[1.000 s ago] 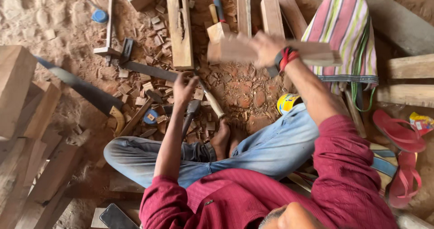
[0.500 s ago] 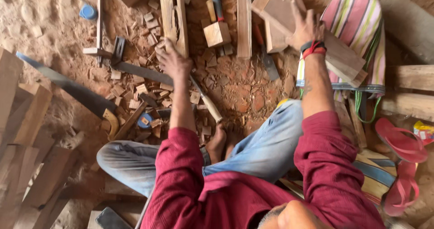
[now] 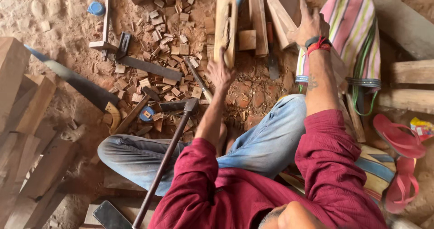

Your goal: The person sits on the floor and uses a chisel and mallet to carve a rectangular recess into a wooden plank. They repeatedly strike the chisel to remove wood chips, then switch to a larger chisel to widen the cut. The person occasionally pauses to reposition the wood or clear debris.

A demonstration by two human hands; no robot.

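I sit cross-legged on sandy ground in a red shirt and jeans. My left hand point(image 3: 220, 70) reaches forward with its fingers at the near end of a long wooden hand plane point(image 3: 224, 23); whether it grips the plane is unclear. My right hand point(image 3: 311, 24), with a red and black band on the wrist, lies spread on a stack of wooden planks point(image 3: 281, 13) beside a striped cloth bag point(image 3: 359, 34). A small square wood block point(image 3: 247, 40) sits between the plane and a narrow plank point(image 3: 257, 18).
A long-handled hammer point(image 3: 190, 105) leans over my left knee. A handsaw point(image 3: 74, 80), a metal square point(image 3: 149, 68), a chisel point(image 3: 199, 82) and several wood offcuts point(image 3: 167, 43) litter the ground. Timber blocks point(image 3: 25, 102) are stacked left; pink sandals point(image 3: 398, 141) lie right.
My right hand carried a wooden block up and right and set it on the plank stack. My left hand moved from the ground near the chisel up to the plane.
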